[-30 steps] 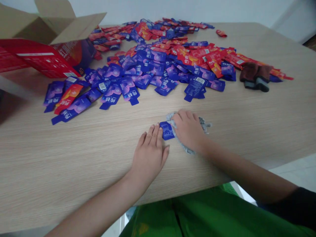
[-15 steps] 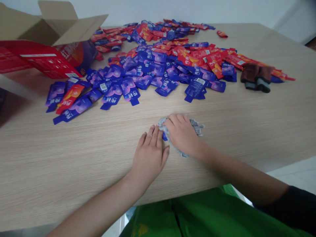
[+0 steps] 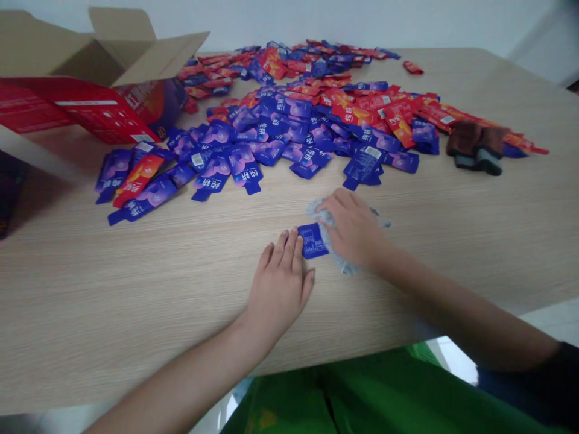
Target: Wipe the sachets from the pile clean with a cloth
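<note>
A blue printed sachet [image 3: 313, 240] lies flat on the wooden table [image 3: 181, 295], in front of my body. My left hand [image 3: 279, 277] lies flat with fingers stretched out, its fingertips pressing the sachet's left end. A crumpled grey cloth [image 3: 326, 224] is bunched under my right hand [image 3: 355, 232], whose fingers curl over it. The cloth covers the sachet's right end.
Beyond my hands spreads a large heap of blue and red sachets [image 3: 289, 129]. An open red cardboard box [image 3: 104, 111] stands at the back left. Brown-and-grey gloves or socks [image 3: 477, 147] lie at the right, and a dark object [image 3: 9, 193] at the left edge.
My right hand has slid the cloth to the right and slightly away from me, uncovering more of the blue sachet. My left hand keeps its place on the sachet's end. The camera view has shifted slightly.
</note>
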Demonstrator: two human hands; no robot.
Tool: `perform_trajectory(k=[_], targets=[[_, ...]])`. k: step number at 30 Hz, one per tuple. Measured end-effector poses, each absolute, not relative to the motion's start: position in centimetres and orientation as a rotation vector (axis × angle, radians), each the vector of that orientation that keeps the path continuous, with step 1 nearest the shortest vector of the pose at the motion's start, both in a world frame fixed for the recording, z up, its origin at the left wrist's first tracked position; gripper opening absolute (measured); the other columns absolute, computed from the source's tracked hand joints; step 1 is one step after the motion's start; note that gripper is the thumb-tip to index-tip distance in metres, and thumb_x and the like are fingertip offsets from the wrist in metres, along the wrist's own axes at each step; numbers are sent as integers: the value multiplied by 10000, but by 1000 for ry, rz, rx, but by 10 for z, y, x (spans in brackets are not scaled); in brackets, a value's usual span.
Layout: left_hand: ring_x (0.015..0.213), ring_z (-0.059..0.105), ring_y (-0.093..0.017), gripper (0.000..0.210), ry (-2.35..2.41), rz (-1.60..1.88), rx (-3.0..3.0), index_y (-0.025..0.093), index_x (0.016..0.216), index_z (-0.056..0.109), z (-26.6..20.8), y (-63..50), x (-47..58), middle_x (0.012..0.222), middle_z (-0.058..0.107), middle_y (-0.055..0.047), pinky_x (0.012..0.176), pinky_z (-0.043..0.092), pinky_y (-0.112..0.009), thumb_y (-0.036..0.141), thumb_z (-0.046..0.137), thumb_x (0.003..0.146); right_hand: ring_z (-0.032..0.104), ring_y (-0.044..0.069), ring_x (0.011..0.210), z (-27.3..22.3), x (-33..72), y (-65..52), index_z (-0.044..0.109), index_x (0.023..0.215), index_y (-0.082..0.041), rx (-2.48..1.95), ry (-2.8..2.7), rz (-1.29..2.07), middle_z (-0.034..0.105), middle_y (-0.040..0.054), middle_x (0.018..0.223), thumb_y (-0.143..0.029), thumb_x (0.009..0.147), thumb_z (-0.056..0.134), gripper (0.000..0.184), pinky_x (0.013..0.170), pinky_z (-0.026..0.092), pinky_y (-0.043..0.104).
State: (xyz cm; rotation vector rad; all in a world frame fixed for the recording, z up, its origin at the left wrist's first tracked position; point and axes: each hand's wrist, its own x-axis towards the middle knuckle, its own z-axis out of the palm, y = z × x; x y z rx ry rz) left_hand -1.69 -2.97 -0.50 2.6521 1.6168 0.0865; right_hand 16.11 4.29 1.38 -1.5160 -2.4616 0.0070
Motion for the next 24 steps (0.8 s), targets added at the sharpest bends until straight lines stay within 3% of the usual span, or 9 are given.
perform_trajectory(k=[5,14,19,24], targets=[[1415,316,-313,591,1620,74,2664,-8,1422,397,-5,-29,-17,1519,317,-190,1109,336,-484,354,374,956,464,278,928,1,132,31,577,998,-175,-1537,-2558,-109,575,116,1012,-176,891,449,167,762,301,397],[1417,314,-306,594,1617,69,2657,-3,1434,378,-2,-29,-17,1530,289,-179,1106,344,-479,355,372,960,488,278,926,-2,194,39,569,1038,-140,-1794,-2472,-103,572,144,1045,-242,927,434,202,761,328,368],[1411,321,-320,591,1630,77,2662,-7,1427,388,-4,-29,-16,1522,305,-192,1097,350,-495,350,370,956,486,269,973,9,165,40,568,1063,-157,-1634,-2412,0,562,133,1083,-237,925,452,198,789,332,373],[1400,341,-331,569,1614,45,2654,-18,1365,477,-4,-29,-16,1454,432,-216,1108,332,-503,362,374,954,472,263,924,2,125,31,577,994,-185,-1440,-2542,-51,577,96,1001,-208,942,407,179,762,302,391]])
